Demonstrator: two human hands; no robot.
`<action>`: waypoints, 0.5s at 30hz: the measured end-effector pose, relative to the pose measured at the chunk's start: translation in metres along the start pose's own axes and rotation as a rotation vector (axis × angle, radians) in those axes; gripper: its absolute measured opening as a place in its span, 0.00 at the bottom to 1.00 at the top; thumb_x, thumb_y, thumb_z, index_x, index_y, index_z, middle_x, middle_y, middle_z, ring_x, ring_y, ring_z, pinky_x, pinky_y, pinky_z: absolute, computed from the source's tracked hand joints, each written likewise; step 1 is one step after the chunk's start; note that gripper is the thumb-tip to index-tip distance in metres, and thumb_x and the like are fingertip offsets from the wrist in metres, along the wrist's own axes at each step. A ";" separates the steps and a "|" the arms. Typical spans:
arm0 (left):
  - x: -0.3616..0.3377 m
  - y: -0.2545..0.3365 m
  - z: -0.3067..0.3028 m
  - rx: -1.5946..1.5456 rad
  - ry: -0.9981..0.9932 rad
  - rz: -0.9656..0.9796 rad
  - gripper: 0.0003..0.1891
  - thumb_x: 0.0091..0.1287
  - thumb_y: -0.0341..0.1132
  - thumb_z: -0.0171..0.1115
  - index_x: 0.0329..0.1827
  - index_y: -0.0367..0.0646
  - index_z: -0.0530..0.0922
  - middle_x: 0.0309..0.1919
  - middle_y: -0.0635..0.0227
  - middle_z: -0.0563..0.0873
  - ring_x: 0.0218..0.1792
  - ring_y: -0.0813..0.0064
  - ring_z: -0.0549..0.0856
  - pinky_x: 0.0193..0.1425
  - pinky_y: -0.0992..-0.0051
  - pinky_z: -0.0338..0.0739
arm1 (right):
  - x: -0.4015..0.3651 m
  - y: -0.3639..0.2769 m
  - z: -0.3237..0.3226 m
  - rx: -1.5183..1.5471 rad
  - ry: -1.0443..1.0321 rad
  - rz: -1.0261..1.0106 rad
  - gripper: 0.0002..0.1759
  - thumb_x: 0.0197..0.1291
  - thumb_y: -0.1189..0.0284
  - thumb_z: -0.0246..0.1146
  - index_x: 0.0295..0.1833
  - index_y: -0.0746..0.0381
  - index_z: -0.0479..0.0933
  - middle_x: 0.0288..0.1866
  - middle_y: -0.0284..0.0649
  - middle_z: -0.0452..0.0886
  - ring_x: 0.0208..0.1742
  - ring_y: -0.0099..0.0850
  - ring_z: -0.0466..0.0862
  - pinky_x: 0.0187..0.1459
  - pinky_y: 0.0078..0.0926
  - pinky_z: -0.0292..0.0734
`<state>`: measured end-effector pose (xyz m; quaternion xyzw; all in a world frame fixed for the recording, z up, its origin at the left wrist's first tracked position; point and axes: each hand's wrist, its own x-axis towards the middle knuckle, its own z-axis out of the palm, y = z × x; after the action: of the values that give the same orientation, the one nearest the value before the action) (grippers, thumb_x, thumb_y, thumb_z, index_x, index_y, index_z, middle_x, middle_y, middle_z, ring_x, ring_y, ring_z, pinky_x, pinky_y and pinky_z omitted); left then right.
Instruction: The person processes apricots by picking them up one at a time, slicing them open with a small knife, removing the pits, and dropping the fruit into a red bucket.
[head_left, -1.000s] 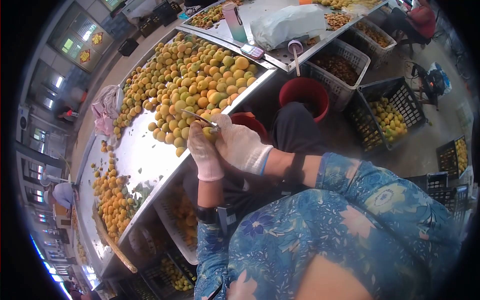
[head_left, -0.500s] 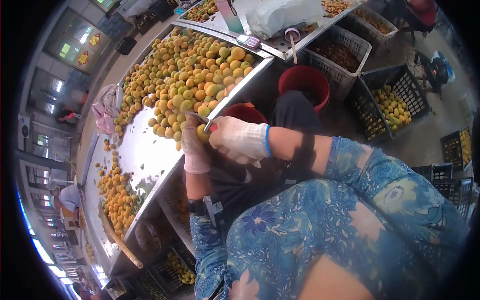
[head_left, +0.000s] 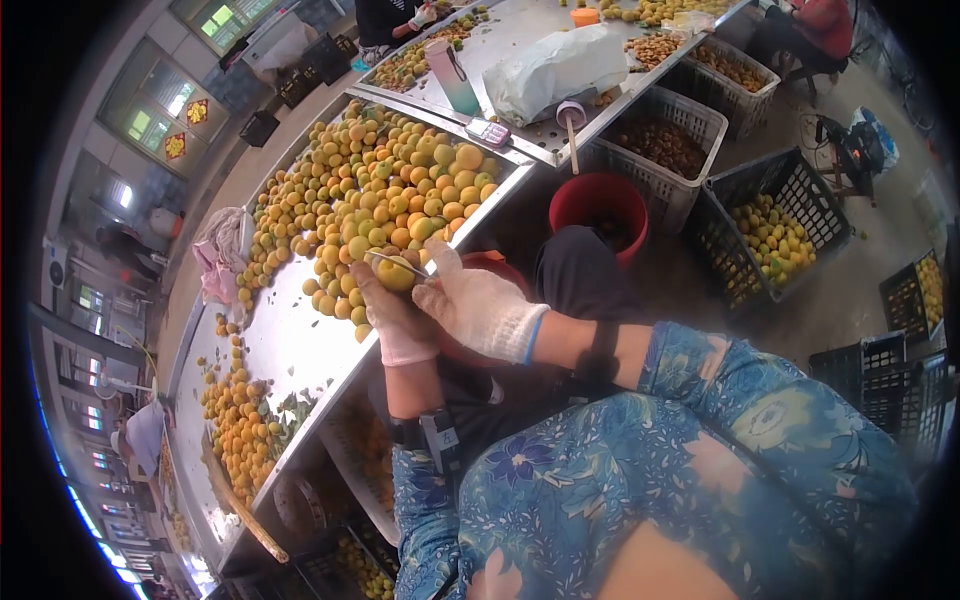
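A yellow-green fruit [head_left: 396, 274] sits in the gloved fingers of my left hand [head_left: 392, 315], over the table's front edge. My right hand [head_left: 478, 305], in a white glove with a blue cuff, is closed round a knife [head_left: 400, 263] whose thin blade lies across the top of the fruit; its handle is mostly hidden. A large pile of yellow-orange fruit [head_left: 385, 170] spreads on the metal table [head_left: 285, 310] just beyond both hands. Under my hands a red bucket [head_left: 497, 268] is partly covered.
Another red bucket [head_left: 600, 205] stands right of my knee. Crates [head_left: 765, 215] of fruit are on the floor at the right. A phone [head_left: 488, 132], a bottle [head_left: 452, 78] and a white bag [head_left: 555, 72] lie farther back. A stick [head_left: 240, 500] crosses the table's left end. People sit across the room.
The view has shifted, showing more of the far table. My hands have moved slightly, and the fruit and blade show more plainly above the left fingers.
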<state>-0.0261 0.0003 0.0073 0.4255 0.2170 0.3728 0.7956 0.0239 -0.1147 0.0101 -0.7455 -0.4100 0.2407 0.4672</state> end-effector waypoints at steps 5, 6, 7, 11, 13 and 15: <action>-0.008 0.007 0.012 0.059 0.048 0.034 0.28 0.76 0.59 0.36 0.45 0.43 0.74 0.35 0.66 0.82 0.37 0.72 0.79 0.43 0.74 0.76 | -0.002 0.002 0.002 -0.081 0.038 -0.034 0.37 0.70 0.54 0.49 0.74 0.67 0.48 0.44 0.54 0.84 0.45 0.52 0.84 0.46 0.45 0.78; -0.011 0.010 0.017 0.083 0.079 0.055 0.27 0.76 0.59 0.36 0.44 0.43 0.75 0.35 0.66 0.82 0.35 0.72 0.80 0.42 0.75 0.77 | -0.003 0.002 0.002 -0.073 0.017 -0.049 0.37 0.70 0.55 0.49 0.74 0.67 0.48 0.42 0.54 0.84 0.44 0.52 0.84 0.45 0.46 0.78; -0.013 0.010 0.020 0.081 0.080 0.054 0.27 0.76 0.59 0.36 0.44 0.43 0.75 0.35 0.66 0.82 0.35 0.72 0.80 0.42 0.75 0.77 | -0.004 0.003 0.002 -0.063 -0.003 -0.062 0.37 0.70 0.55 0.49 0.73 0.68 0.48 0.41 0.54 0.84 0.44 0.52 0.84 0.44 0.46 0.78; -0.013 0.008 0.021 0.072 0.133 0.050 0.27 0.76 0.59 0.38 0.44 0.43 0.75 0.34 0.65 0.82 0.34 0.72 0.80 0.40 0.74 0.78 | -0.004 0.005 0.004 -0.083 0.025 -0.076 0.37 0.70 0.56 0.49 0.73 0.68 0.48 0.40 0.55 0.83 0.43 0.52 0.84 0.43 0.46 0.78; -0.012 0.005 0.022 0.063 0.111 0.064 0.27 0.75 0.59 0.39 0.45 0.43 0.74 0.34 0.65 0.81 0.34 0.71 0.80 0.40 0.73 0.78 | 0.000 0.007 0.006 -0.095 0.059 -0.055 0.35 0.70 0.56 0.49 0.71 0.69 0.51 0.41 0.56 0.83 0.43 0.52 0.84 0.43 0.47 0.77; -0.013 -0.001 0.025 -0.117 0.021 0.019 0.25 0.74 0.57 0.46 0.49 0.41 0.74 0.36 0.64 0.82 0.36 0.71 0.80 0.43 0.73 0.78 | 0.002 -0.001 -0.005 -0.094 0.067 -0.043 0.33 0.70 0.56 0.49 0.69 0.69 0.54 0.41 0.56 0.83 0.43 0.52 0.84 0.43 0.47 0.77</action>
<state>-0.0176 -0.0232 0.0208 0.3765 0.1990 0.3967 0.8132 0.0284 -0.1156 0.0129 -0.7653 -0.4209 0.1860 0.4501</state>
